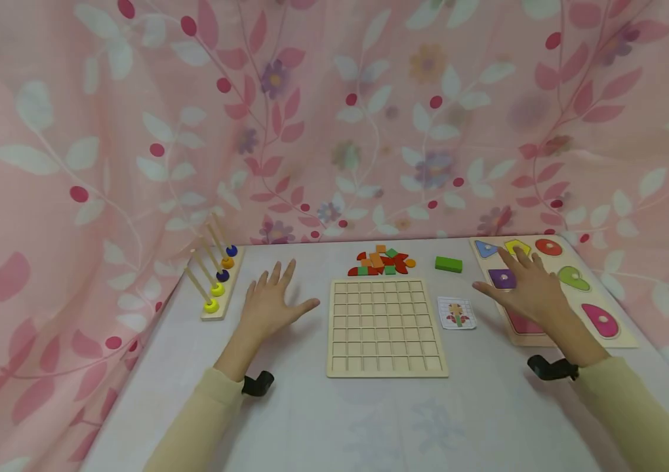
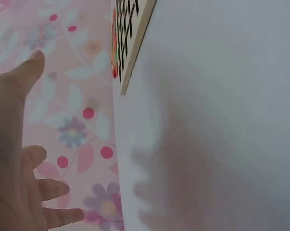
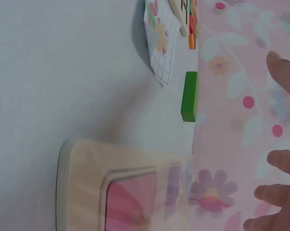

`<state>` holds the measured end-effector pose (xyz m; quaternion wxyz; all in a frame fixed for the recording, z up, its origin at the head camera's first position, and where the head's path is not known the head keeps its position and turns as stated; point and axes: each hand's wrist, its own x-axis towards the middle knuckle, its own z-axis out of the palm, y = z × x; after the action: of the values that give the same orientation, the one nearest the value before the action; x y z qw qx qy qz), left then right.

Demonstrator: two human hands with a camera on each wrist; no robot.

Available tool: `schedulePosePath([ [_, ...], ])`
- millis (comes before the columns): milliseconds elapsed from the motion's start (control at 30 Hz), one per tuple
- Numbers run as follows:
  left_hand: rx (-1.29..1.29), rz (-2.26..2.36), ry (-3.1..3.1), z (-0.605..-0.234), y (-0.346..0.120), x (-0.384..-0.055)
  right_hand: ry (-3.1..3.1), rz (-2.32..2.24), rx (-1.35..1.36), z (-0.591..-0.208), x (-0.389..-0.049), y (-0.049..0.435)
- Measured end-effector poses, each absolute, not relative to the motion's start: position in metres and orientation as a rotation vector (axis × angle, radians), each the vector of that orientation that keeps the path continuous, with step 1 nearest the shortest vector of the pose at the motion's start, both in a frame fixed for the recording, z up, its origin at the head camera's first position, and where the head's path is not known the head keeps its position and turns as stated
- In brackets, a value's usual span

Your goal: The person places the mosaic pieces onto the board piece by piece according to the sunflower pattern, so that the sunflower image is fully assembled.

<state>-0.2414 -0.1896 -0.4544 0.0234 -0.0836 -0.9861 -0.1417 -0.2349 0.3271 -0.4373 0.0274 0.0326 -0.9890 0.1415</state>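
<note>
My left hand (image 1: 269,305) hovers over the table between the peg stacker and the grid board, fingers spread and holding nothing. Its thumb points toward the wooden grid board (image 1: 384,328), whose squares hold no pieces. My right hand (image 1: 526,285), also spread and bare, is above the shape puzzle board (image 1: 591,292) and hides part of it. Left of that hand lies a small pattern card (image 1: 456,313) with a flower drawn on a grid. A pile of red, orange and green pieces (image 1: 377,261) sits behind the grid board. In the right wrist view the green block (image 3: 190,96) stands near the card.
At the left stands a wooden peg stacker (image 1: 222,288) with yellow, orange and dark blue beads on upright pegs. A white cloth (image 1: 387,426) covers the table. Behind it hangs a pink floral curtain (image 1: 393,131). Both wrists wear a black strap-on camera.
</note>
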Motion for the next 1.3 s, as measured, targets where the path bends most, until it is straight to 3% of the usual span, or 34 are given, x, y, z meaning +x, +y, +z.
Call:
schedulePosePath([
  [300,-0.124,-1.197,-2.919,-0.473,-0.166,-0.207,-2.908,0.933,0.05,-0.454,-0.254,0.31],
  [600,-0.141,-1.566,-2.87,-0.492,-0.148,-0.177,-2.702,1.154,0.166,-0.466,-0.287,0.282],
  [900,-0.295,-1.331,-2.966,-0.515,-0.136,-0.165,-2.593,1.219,0.245,-0.471,-0.323,0.252],
  [1300,-0.513,-0.992,-3.026,-0.515,-0.139,-0.161,-2.703,1.26,0.312,-0.463,-0.367,0.226],
])
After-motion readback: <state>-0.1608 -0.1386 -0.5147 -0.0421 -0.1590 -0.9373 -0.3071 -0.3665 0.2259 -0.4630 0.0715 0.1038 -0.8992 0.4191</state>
